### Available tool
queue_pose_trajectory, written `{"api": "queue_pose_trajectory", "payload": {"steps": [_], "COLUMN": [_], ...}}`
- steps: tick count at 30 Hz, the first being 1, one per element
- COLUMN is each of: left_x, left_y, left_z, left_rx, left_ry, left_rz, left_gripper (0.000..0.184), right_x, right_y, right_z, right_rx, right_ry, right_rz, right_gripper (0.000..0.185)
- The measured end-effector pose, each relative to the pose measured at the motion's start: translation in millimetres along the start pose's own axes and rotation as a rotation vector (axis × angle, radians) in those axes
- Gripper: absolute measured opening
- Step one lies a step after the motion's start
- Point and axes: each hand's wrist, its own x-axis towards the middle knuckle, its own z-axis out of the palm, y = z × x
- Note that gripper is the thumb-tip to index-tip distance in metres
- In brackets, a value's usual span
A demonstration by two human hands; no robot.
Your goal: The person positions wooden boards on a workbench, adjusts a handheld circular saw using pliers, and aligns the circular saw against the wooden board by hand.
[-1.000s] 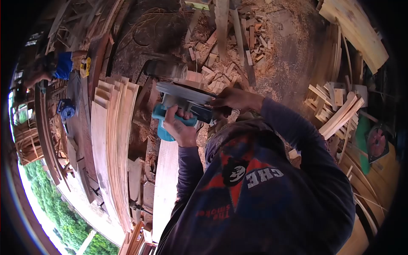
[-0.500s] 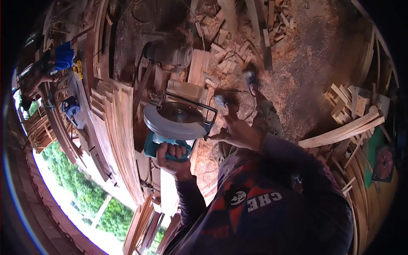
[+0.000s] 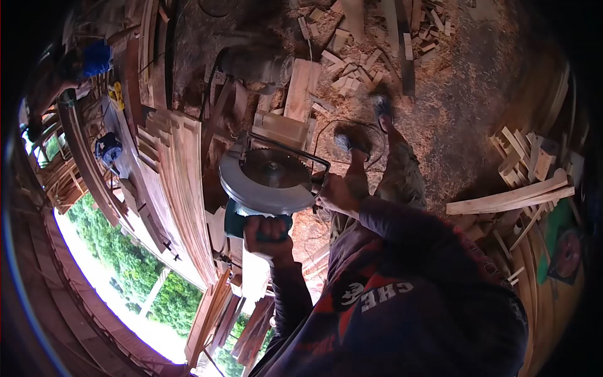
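Observation:
My left hand [image 3: 269, 240] is wrapped round the teal rear handle of a circular saw [image 3: 264, 195]. The saw is tilted so that its round toothed blade, grey guard and metal base frame face up. At the saw's right end, my right hand [image 3: 339, 196] has its fingers closed on the edge near the base frame; the fingertips are partly hidden. Beneath and left of the saw are wooden boards [image 3: 279, 129].
Long stacked planks [image 3: 179, 182] stand on the left, near a blue power tool [image 3: 108, 149]. Another person's arm [image 3: 47, 88] shows at far left. Wood offcuts [image 3: 352, 72] and sawdust cover the floor ahead; curved timber pieces [image 3: 509, 196] lie at right.
The saw has turned from side-on to blade-up, and now sits slightly right of where it was half a second ago. My right hand's fingers, spread before, have closed at its edge.

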Motion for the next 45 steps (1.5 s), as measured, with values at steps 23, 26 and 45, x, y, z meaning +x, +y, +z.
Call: {"api": "queue_pose_trajectory", "payload": {"steps": [23,26,45], "left_x": [1,-1,6], "left_y": [-21,-22,-12], "left_z": [0,3,-5], "left_rx": [0.041,0.063,0.024], "left_ry": [0.036,0.054,0.028], "left_rz": [0.051,0.062,0.073], "left_gripper": [0.017,0.016,0.028], "right_x": [8,19,-72], "right_y": [48,59,-83], "right_z": [17,9,-49], "right_rx": [0.429,0.124,-0.076], "right_ry": [0.030,-0.099,-0.230], "right_rz": [-0.125,-0.061,-0.151], "right_gripper": [0.023,0.024,0.056]}}
